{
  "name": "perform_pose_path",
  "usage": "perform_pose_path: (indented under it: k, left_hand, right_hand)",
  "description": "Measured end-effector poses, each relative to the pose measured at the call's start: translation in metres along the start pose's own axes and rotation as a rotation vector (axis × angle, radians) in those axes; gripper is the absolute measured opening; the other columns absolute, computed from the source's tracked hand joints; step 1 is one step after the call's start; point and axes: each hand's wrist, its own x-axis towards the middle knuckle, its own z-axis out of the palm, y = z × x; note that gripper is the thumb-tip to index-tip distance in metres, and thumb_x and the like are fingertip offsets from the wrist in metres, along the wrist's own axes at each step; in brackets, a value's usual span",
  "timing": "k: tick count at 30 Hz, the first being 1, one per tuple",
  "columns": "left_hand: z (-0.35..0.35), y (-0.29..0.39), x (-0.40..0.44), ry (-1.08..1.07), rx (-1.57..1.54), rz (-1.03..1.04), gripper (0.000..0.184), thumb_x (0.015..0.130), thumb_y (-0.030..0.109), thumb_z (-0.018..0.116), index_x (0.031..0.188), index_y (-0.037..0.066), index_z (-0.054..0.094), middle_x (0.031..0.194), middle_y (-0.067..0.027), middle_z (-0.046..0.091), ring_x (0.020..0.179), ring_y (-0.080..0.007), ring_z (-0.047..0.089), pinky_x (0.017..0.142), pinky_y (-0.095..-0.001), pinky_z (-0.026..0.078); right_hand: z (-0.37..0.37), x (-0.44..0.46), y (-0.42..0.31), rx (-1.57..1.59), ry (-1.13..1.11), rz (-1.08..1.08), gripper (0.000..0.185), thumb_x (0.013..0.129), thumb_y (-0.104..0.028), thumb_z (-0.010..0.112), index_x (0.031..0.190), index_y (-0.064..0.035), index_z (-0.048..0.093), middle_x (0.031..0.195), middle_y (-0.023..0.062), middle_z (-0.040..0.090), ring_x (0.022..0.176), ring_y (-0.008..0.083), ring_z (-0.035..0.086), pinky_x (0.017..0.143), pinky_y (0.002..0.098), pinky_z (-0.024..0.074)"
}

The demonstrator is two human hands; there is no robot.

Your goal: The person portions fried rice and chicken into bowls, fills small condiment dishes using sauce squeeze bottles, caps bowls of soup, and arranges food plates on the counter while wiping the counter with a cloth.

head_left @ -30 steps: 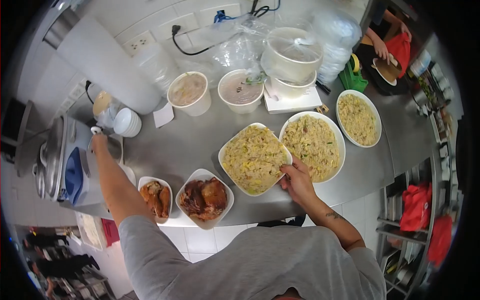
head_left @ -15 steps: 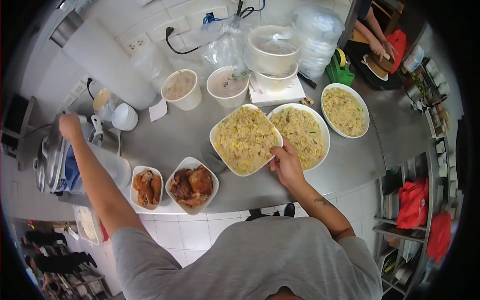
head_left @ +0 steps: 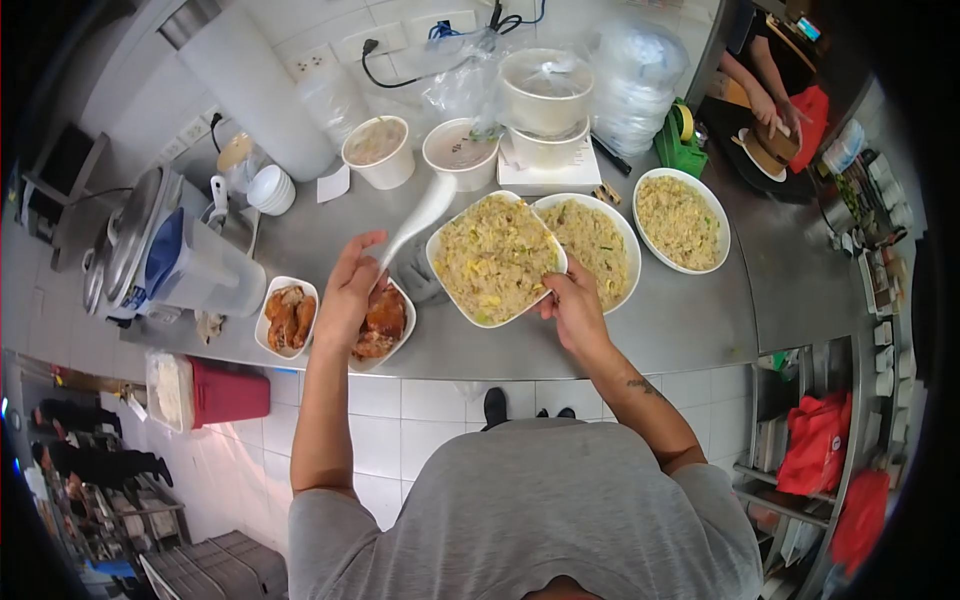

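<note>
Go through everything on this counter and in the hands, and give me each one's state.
Left hand: closed on white spoon
White spoon: raised, held
Right hand: gripping square dish
Square dish: rice-filled, uncovered
Rightmost rice dish: filled, uncovered
Smaller chicken dish: uncovered
Bagged tub: stacked on another tub
Small white bowls: nested
</note>
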Motion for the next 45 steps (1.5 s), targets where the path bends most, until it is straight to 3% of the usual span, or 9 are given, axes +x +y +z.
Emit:
perform_pose_path:
  k: [2, 6, 9, 13, 24, 28, 32, 36, 45]
  left_hand:
    - [0.011, 0.013, -0.013, -0.035, 0.114, 0.041, 0.032, 0.087, 0.010, 0.047, 0.118, 0.005, 0.053, 0.074, 0.0012, 0.048, 0.059, -0.0063, 0.040, 0.052, -0.0193, 0.033]
    - [0.001, 0.001, -0.018, 0.147, 0.847, 0.595, 0.042, 0.082, 0.000, 0.052, 0.123, 0.008, 0.048, 0.085, -0.0120, 0.057, 0.082, -0.0312, 0.060, 0.070, -0.0412, 0.046]
    - [0.010, -0.003, -0.026, 0.162, 0.883, 0.491, 0.054, 0.075, -0.006, 0.055, 0.125, 0.010, 0.047, 0.095, -0.0166, 0.055, 0.082, -0.0347, 0.058, 0.068, -0.0423, 0.047]
    - [0.044, -0.027, -0.038, 0.117, 1.246, 0.668, 0.073, 0.062, -0.006, 0.057, 0.131, 0.013, 0.045, 0.095, -0.0122, 0.052, 0.071, -0.0288, 0.058, 0.057, -0.0383, 0.049]
    - [0.075, -0.010, -0.042, -0.011, 1.246, 0.825, 0.074, 0.061, -0.005, 0.057, 0.131, 0.016, 0.048, 0.091, -0.0085, 0.051, 0.065, -0.0262, 0.055, 0.056, -0.0368, 0.047]
    - [0.062, 0.007, -0.021, 0.075, 0.763, 0.578, 0.047, 0.078, -0.002, 0.054, 0.123, 0.012, 0.056, 0.080, -0.0136, 0.061, 0.060, -0.0293, 0.056, 0.058, -0.0345, 0.046]
    - [0.068, 0.015, -0.016, -0.120, 0.399, 0.049, 0.037, 0.083, 0.005, 0.051, 0.120, 0.003, 0.057, 0.062, -0.0055, 0.056, 0.055, -0.0130, 0.051, 0.056, -0.0267, 0.042]
    - [0.117, 0.008, -0.002, -0.290, 0.217, -0.060, 0.040, 0.086, 0.009, 0.048, 0.124, 0.001, 0.053, 0.058, 0.0003, 0.047, 0.045, -0.0074, 0.040, 0.041, -0.0219, 0.030]
    - [0.165, -0.001, 0.039, -0.461, -0.052, -0.206, 0.041, 0.084, 0.009, 0.050, 0.124, -0.001, 0.052, 0.060, -0.0016, 0.048, 0.045, -0.0080, 0.039, 0.038, -0.0213, 0.027]
  right_hand:
    - [0.000, -0.004, 0.001, 0.015, -0.026, -0.006, 0.033, 0.080, -0.001, 0.041, 0.112, 0.0046, 0.051, 0.077, 0.0087, 0.059, 0.045, 0.0089, 0.047, 0.042, 0.0211, 0.0415]
    - [-0.008, -0.008, 0.008, 0.035, -0.047, 0.002, 0.035, 0.080, -0.001, 0.041, 0.113, 0.0043, 0.051, 0.077, 0.0087, 0.059, 0.045, 0.0092, 0.047, 0.043, 0.0215, 0.0435]
    - [-0.010, -0.011, 0.005, 0.048, -0.059, 0.022, 0.034, 0.080, -0.001, 0.041, 0.112, 0.0047, 0.051, 0.077, 0.0091, 0.058, 0.045, 0.0096, 0.047, 0.043, 0.0221, 0.0440]
    - [-0.004, -0.007, 0.010, 0.059, -0.054, 0.064, 0.029, 0.080, -0.001, 0.042, 0.107, 0.0056, 0.051, 0.076, 0.0102, 0.058, 0.044, 0.0100, 0.047, 0.043, 0.0245, 0.0460]
    - [-0.019, -0.014, -0.001, -0.002, -0.050, 0.035, 0.030, 0.081, -0.002, 0.043, 0.108, 0.0060, 0.053, 0.078, 0.0109, 0.060, 0.044, 0.0090, 0.047, 0.041, 0.0203, 0.0430]
    - [-0.036, -0.019, -0.024, -0.067, 0.036, -0.003, 0.030, 0.081, -0.002, 0.043, 0.109, 0.0066, 0.052, 0.078, 0.0116, 0.061, 0.045, 0.0092, 0.049, 0.041, 0.0196, 0.0429]
    - [-0.062, -0.021, -0.043, -0.085, 0.106, -0.053, 0.031, 0.081, -0.002, 0.042, 0.109, 0.0087, 0.051, 0.078, 0.0129, 0.061, 0.044, 0.0098, 0.050, 0.041, 0.0198, 0.0434]
    - [-0.071, -0.025, -0.058, -0.077, 0.218, -0.066, 0.034, 0.080, -0.001, 0.042, 0.111, 0.0111, 0.049, 0.079, 0.0145, 0.061, 0.043, 0.0109, 0.050, 0.039, 0.0204, 0.0443]
    - [-0.100, -0.021, -0.074, -0.036, 0.351, -0.118, 0.042, 0.078, 0.000, 0.040, 0.119, 0.0121, 0.045, 0.082, 0.0184, 0.061, 0.042, 0.0140, 0.053, 0.038, 0.0221, 0.0444]
